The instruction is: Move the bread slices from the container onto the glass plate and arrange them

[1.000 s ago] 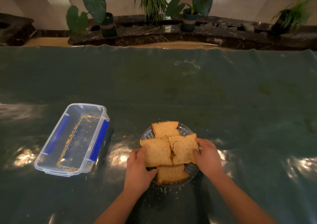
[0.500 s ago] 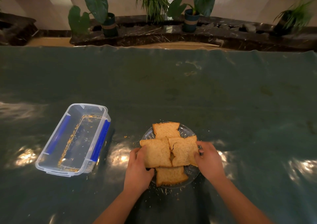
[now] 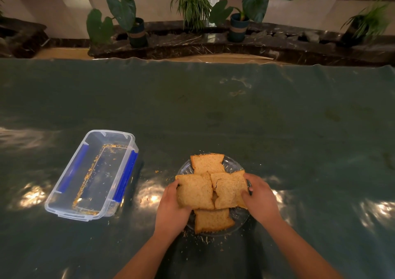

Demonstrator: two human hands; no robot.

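Observation:
Several brown bread slices lie overlapping in a cross on the glass plate point(image 3: 233, 164): a far slice point(image 3: 207, 163), a left slice point(image 3: 195, 191), a right slice point(image 3: 229, 188) with a tear, and a near slice point(image 3: 211, 220). My left hand point(image 3: 171, 212) grips the left slice at its outer edge. My right hand point(image 3: 259, 200) holds the right slice at its right edge. The clear plastic container point(image 3: 64, 195) with blue clips stands to the left and holds only crumbs.
A shiny green cloth point(image 3: 277, 118) covers the table. Crumbs lie scattered around the plate point(image 3: 205, 239). Potted plants point(image 3: 238, 25) stand on a dark stone ledge beyond the far table edge.
Both hands stay at the plate's sides. The left and right slices have shifted slightly under my fingers, with the left hand gripping more of its slice.

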